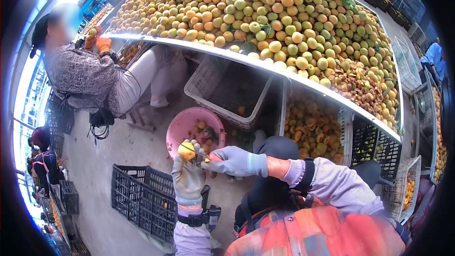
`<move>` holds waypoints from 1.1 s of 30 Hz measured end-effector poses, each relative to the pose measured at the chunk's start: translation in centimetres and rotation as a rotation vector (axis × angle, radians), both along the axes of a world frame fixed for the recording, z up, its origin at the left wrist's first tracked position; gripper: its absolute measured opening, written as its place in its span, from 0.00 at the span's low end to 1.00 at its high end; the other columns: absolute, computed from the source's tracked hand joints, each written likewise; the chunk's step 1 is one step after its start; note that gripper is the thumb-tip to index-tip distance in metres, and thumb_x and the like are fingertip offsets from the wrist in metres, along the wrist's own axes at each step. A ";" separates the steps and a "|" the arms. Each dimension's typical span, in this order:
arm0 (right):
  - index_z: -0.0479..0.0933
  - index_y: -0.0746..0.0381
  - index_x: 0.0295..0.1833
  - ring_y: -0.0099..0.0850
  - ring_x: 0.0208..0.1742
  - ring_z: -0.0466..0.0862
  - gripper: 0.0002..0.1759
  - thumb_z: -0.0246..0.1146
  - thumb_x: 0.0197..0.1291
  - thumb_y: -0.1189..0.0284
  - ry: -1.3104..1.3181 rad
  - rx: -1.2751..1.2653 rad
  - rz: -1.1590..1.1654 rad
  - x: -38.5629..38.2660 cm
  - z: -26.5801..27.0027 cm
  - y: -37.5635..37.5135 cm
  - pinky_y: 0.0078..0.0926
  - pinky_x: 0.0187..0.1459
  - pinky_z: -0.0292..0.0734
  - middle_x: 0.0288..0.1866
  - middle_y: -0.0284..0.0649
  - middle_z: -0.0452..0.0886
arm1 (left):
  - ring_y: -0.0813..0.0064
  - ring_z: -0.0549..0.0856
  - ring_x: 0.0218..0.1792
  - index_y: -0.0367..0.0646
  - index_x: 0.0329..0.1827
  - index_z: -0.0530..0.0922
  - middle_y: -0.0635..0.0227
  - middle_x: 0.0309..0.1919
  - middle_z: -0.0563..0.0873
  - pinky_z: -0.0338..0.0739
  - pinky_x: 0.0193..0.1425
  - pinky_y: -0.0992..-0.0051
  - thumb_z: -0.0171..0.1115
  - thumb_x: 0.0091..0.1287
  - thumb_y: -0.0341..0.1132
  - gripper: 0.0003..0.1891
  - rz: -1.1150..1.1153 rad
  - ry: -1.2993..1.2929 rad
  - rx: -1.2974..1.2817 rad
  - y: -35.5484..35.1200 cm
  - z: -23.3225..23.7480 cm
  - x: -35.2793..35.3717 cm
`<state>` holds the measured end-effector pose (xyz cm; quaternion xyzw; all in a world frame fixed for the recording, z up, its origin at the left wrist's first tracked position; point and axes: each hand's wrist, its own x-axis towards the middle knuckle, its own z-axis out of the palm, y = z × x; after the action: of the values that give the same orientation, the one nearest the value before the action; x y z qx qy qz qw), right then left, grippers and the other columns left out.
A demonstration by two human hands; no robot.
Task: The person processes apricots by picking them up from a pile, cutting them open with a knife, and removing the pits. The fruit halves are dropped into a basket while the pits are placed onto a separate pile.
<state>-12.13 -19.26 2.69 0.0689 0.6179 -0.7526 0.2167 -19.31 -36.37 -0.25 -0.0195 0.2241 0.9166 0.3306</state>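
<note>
While left hand (188,178) fingers (178,163) pinch the apricot (186,151), the knife (198,152) touches it.

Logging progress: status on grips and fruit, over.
Left grip shut on apricot. Right grip holds knife, blade at apricot. Pink basin beneath, nothing in the way.

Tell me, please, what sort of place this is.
Probably a fruit-processing shed: a long metal-rimmed table heaped with yellow-orange round fruit, black plastic lattice crates, and a grey-gloved left hand holding a small yellow fruit that the right hand cuts with a thin knife.
</note>
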 end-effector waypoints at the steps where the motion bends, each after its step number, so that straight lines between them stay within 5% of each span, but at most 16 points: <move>1: 0.77 0.58 0.32 0.17 0.18 0.71 0.22 0.57 0.63 0.49 0.010 0.003 0.007 0.4 0.3 0.3 0.19 0.17 0.66 0.24 0.29 0.76 | 0.61 0.76 0.58 0.36 0.66 0.63 0.53 0.61 0.72 0.70 0.65 0.63 0.51 0.70 0.37 0.24 -0.008 0.001 0.002 0.5 0.1 0.2; 12: 0.77 0.59 0.33 0.17 0.19 0.72 0.22 0.57 0.63 0.50 0.090 0.019 -0.082 3.7 -0.1 3.0 0.16 0.19 0.68 0.26 0.28 0.78 | 0.62 0.76 0.59 0.37 0.68 0.61 0.56 0.59 0.75 0.67 0.68 0.62 0.53 0.70 0.38 0.26 -0.158 0.086 0.079 5.6 2.5 2.7; 21: 0.77 0.57 0.33 0.16 0.10 0.65 0.27 0.52 0.64 0.44 0.030 -0.084 -0.125 6.5 2.6 4.0 0.15 0.13 0.56 0.11 0.28 0.68 | 0.59 0.63 0.70 0.38 0.72 0.54 0.54 0.68 0.64 0.57 0.74 0.58 0.45 0.66 0.24 0.29 -0.180 0.034 0.245 7.3 3.8 4.0; 33: 0.76 0.57 0.31 0.16 0.08 0.63 0.27 0.51 0.64 0.43 0.009 -0.109 -0.153 8.7 3.6 4.8 0.15 0.11 0.56 0.11 0.28 0.68 | 0.60 0.66 0.69 0.40 0.73 0.53 0.58 0.68 0.65 0.52 0.75 0.56 0.48 0.69 0.30 0.29 -0.201 0.187 0.108 9.0 4.5 5.5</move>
<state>-3.45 -14.45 6.31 0.1005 0.5699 -0.7999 0.1590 -13.82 -27.41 4.28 0.1063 0.2048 0.8874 0.3991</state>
